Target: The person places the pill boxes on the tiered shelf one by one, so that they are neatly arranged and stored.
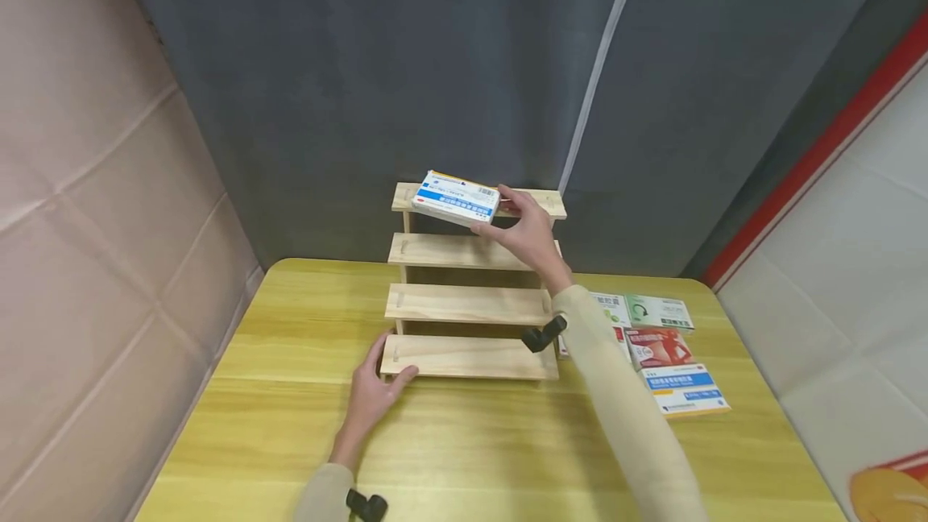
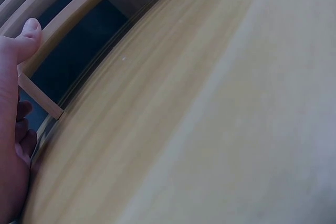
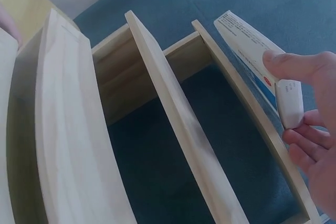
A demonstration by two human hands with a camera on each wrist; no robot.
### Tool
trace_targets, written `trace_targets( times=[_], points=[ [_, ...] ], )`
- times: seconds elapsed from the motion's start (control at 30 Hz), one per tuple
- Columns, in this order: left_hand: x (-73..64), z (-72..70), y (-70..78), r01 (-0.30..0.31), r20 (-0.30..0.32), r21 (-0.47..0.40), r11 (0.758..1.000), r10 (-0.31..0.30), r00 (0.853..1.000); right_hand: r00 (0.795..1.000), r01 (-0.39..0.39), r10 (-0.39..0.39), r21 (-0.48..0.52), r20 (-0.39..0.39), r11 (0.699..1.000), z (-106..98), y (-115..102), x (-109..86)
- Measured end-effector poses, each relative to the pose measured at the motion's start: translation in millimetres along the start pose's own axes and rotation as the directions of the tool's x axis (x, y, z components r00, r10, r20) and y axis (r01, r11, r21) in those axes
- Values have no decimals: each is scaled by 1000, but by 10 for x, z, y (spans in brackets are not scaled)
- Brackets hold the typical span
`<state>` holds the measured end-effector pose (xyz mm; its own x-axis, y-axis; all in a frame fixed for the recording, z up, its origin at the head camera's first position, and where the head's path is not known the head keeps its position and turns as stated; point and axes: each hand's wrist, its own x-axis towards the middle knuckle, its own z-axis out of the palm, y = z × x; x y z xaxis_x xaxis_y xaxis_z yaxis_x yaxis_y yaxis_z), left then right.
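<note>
A white and blue medicine box (image 1: 457,198) is tilted at the top step of a wooden stepped rack (image 1: 471,302). My right hand (image 1: 529,230) pinches the box by its right end, thumb on the near side and fingers at the far side. In the right wrist view, the box (image 3: 252,51) shows its printed narrow side beside the top board. At the rack's lower left corner, my left hand (image 1: 373,389) grips the end of the lowest step; in the left wrist view its thumb (image 2: 30,38) lies on the board's front edge.
Right of the rack, several medicine boxes lie on the wooden table (image 1: 290,425): a green and white one (image 1: 660,311), a red one (image 1: 658,346) and a blue and white one (image 1: 684,390). The right sleeve partly covers others. A dark grey curtain (image 1: 362,87) hangs behind the rack.
</note>
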<state>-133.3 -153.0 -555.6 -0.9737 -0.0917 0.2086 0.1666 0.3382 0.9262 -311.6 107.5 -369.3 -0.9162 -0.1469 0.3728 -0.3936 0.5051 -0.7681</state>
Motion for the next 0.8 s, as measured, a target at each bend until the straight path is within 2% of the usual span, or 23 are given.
trace_targets(
  times=[0.27,0.47,0.6,0.8],
  points=[
    [-10,9,-4,6,0,-2,1000,-6,1000,997,-34,32,22,74,999,-2,22,122],
    [-15,6,-8,0,-8,6,1000,0,1000,983,-78,77,-1,166,997,-28,-4,220],
    [-28,3,-5,3,-10,-1,1000,-3,1000,972,-75,75,-9,222,997,-51,-17,279],
    [-54,-11,1,0,5,-8,1000,0,1000,964,-87,82,9,253,996,-62,-23,316]
  ],
)
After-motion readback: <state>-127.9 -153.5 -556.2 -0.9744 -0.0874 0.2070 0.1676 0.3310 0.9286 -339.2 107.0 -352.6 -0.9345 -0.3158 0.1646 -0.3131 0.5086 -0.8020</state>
